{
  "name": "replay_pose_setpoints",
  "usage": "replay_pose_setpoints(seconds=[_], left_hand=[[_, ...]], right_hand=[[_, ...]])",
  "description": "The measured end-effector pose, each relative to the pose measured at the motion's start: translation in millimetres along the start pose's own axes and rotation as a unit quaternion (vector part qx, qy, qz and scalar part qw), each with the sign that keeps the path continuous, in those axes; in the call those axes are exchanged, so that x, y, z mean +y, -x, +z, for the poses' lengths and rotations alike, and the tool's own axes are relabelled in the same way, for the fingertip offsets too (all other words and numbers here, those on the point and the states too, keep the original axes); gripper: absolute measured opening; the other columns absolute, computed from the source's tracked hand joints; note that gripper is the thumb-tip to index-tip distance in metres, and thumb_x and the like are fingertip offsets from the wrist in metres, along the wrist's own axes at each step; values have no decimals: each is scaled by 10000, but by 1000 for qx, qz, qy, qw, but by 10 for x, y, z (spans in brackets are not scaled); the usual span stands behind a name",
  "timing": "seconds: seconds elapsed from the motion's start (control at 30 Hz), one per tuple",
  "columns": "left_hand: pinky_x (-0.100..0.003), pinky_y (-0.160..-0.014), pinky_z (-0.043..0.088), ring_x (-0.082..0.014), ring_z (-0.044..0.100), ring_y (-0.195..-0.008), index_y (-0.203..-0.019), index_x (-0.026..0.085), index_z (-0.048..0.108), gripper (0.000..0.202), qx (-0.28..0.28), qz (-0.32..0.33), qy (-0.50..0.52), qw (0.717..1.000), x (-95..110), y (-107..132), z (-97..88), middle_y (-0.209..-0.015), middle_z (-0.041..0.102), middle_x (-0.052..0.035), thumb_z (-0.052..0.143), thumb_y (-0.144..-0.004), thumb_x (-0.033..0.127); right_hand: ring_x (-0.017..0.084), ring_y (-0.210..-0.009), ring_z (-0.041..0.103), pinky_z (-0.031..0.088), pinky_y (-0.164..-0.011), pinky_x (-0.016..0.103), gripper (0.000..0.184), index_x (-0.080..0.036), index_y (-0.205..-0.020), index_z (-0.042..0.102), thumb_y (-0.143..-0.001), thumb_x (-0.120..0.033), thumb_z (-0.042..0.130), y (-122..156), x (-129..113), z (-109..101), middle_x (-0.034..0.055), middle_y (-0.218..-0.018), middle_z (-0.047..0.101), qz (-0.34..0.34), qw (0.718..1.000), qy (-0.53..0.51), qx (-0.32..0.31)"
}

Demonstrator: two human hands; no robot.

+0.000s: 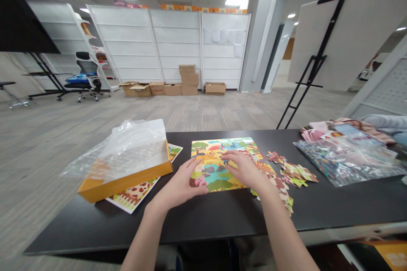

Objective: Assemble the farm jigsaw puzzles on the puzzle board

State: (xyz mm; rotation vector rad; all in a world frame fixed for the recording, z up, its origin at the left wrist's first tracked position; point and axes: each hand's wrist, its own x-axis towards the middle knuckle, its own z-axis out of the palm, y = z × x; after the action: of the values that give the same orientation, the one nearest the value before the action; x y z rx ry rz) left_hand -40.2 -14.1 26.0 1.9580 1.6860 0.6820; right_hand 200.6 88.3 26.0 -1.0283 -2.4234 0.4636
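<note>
Left hand (179, 183) and right hand (244, 170) found open, laid flat on jigsaw puzzle (211, 173); loose pieces (294, 172) heaped alongside; no writing legible.

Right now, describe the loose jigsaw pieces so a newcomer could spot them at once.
On the black table, find the jigsaw puzzle under the left hand and right hand. Right of it lies a scattered heap of loose pieces, unlike those bagged in clear plastic beyond.
</note>
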Motion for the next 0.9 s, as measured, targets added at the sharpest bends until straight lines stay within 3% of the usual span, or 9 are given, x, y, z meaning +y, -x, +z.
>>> replay_pose_setpoints(seconds=[0.13,0.3,0.43,0.67,0.9], left_hand=[[-453,-1185,336,-325,421,-1412,-1450,218,479,839,-19,-14,-4,1000,-98,74,-112,-1527,458,-135,801,-696,395],[-452,-1175,354,-302,464,-1384,-1338,221,606,669,-22,2,-13,1000,-173,82,-118,-1486,512,-127,802,-715,365],[-454,-1161,377,-295,493,-1361,-1303,238,638,612,-13,25,-22,999,-188,82,-108,-1482,520,-116,799,-722,343],[-456,-1134,418,-316,532,-1322,-1262,202,657,595,13,31,-45,998,-157,92,-63,-1441,553,-135,793,-702,353],[-443,-1115,443,-319,561,-1282,-1178,178,681,532,29,53,-65,996,-164,89,-60,-1387,579,-148,781,-679,331]], right_hand=[[221,-1135,618,444,-1035,362,232,-219,-1090,735,-867,-219,675,-21,-289,116,74,-1173,693,-62,993,-80,-58],[223,-1134,612,447,-1012,341,279,-226,-1058,740,-785,-261,788,-35,-494,213,63,-1176,693,-94,982,-122,-107],[234,-1108,619,430,-1014,359,313,-226,-1023,749,-720,-214,828,-52,-526,244,48,-1117,717,-91,984,-103,-115],[200,-991,659,464,-910,298,202,-226,-908,743,-725,-160,796,-32,-581,210,18,-992,744,-74,985,-91,-127],[211,-982,671,467,-856,289,185,-215,-950,739,-771,-168,754,-16,-727,160,40,-1014,748,-56,988,-38,-141]])
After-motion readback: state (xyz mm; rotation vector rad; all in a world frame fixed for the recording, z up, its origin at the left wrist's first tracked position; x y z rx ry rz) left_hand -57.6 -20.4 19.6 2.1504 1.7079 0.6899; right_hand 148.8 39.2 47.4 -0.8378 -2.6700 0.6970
